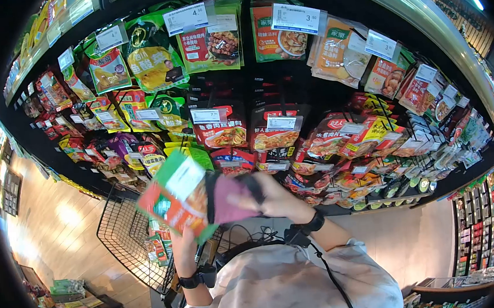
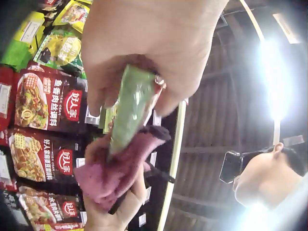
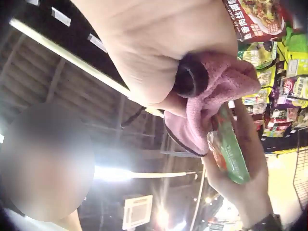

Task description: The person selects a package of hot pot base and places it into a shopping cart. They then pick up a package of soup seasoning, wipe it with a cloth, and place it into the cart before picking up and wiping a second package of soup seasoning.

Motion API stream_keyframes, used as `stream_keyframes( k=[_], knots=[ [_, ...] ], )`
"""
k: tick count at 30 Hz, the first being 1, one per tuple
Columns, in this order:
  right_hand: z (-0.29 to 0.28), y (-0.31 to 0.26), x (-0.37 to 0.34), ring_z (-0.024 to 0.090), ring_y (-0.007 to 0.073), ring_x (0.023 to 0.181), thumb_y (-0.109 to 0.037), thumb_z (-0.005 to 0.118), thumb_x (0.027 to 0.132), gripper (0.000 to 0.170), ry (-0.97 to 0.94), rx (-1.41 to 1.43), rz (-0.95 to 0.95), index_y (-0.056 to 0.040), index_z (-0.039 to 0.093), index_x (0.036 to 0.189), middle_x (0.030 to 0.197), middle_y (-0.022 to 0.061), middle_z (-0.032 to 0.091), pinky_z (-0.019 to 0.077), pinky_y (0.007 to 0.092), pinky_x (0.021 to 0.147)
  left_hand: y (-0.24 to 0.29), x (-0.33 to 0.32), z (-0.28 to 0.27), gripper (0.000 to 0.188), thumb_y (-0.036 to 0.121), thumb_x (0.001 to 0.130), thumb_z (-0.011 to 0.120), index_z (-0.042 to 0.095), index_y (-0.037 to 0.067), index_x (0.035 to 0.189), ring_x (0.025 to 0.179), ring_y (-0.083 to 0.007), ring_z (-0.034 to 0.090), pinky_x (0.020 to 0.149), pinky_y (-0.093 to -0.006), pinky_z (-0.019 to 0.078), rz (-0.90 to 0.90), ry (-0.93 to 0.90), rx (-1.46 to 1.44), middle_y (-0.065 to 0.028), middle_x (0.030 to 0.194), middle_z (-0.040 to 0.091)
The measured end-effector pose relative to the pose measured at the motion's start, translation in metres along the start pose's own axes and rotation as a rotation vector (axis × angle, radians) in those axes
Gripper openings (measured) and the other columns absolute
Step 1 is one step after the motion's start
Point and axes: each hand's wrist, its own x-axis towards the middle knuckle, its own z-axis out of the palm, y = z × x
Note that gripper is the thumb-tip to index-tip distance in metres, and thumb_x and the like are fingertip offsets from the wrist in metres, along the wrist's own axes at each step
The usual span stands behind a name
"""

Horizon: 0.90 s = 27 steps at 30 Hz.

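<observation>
My left hand (image 1: 185,247) grips a green and red seasoning packet (image 1: 167,202) by its lower edge, in front of the shelf. The packet looks blurred in the head view; in the left wrist view the packet (image 2: 130,108) shows its green side, edge-on between thumb and fingers. A mauve cloth (image 1: 230,198) with dark trim is bunched in my right hand (image 1: 278,197). The cloth overlaps the packet's right side. In the right wrist view the cloth (image 3: 216,89) lies against one end of the packet (image 3: 233,154), whose other end sits in the left hand.
A curved rack ahead carries rows of hanging seasoning packets (image 1: 219,127) with price tags (image 1: 296,18). At lower left stands a black wire cart (image 1: 120,231) with several packets inside. Wooden floor (image 1: 63,224) stretches to the left; another stocked shelf (image 1: 483,217) is at right.
</observation>
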Motion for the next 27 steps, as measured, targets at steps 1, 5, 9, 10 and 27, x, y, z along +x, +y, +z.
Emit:
stream_keyframes(
  k=[1, 5, 9, 10, 27],
  knots=[
    [0.010, 0.007, 0.000, 0.062, 0.0129, 0.094, -0.029, 0.074, 0.093, 0.052, -0.090, 0.018, 0.036, 0.0016, 0.057, 0.132, 0.099, 0.0038, 0.066, 0.0490, 0.0279, 0.081, -0.001, -0.003, 0.001, 0.054, 0.027, 0.094, 0.073, 0.053, -0.002, 0.134, 0.109, -0.0235, 0.065, 0.097, -0.0398, 0.0533, -0.062, 0.122, 0.050, -0.0111, 0.123, 0.064],
    [0.032, 0.029, 0.011, 0.059, 0.0196, 0.112, -0.019, 0.069, 0.095, 0.041, 0.254, -0.054, -0.154, 0.0039, 0.057, 0.127, 0.122, 0.0133, 0.061, 0.0444, 0.0309, 0.098, -0.006, -0.001, 0.007, 0.037, 0.006, 0.095, 0.068, 0.056, 0.004, 0.129, 0.096, -0.0184, 0.069, 0.083, -0.0338, 0.0580, -0.094, 0.239, 0.061, -0.0068, 0.115, 0.067],
    [0.046, 0.018, 0.014, 0.050, 0.0366, 0.132, -0.009, 0.070, 0.083, 0.055, 0.368, -0.297, -0.336, 0.0024, 0.052, 0.134, 0.139, 0.0196, 0.052, 0.0388, 0.0393, 0.109, -0.001, 0.000, 0.035, 0.034, 0.010, 0.099, 0.064, 0.053, 0.004, 0.130, 0.092, -0.0170, 0.067, 0.081, -0.0338, 0.0567, -0.068, 0.293, 0.005, -0.0081, 0.113, 0.066],
    [0.060, 0.018, 0.012, 0.046, 0.0386, 0.136, -0.008, 0.070, 0.081, 0.061, 0.344, -0.370, -0.414, 0.0013, 0.051, 0.138, 0.144, 0.0205, 0.049, 0.0369, 0.0419, 0.112, 0.000, 0.001, 0.040, 0.032, 0.011, 0.100, 0.062, 0.052, 0.005, 0.130, 0.087, -0.0160, 0.066, 0.080, -0.0342, 0.0557, -0.057, 0.324, -0.029, -0.0079, 0.108, 0.066],
    [0.143, 0.023, 0.041, 0.028, 0.0354, 0.150, -0.005, 0.077, 0.064, 0.092, -0.042, -0.573, -0.656, -0.0112, 0.045, 0.150, 0.156, 0.0124, 0.039, 0.0238, 0.0540, 0.121, 0.009, -0.018, -0.024, 0.075, 0.064, 0.104, 0.026, 0.024, 0.013, 0.159, 0.145, -0.0242, 0.036, 0.120, -0.0422, 0.0287, -0.077, 0.224, -0.154, -0.0111, 0.159, 0.035]
  ],
)
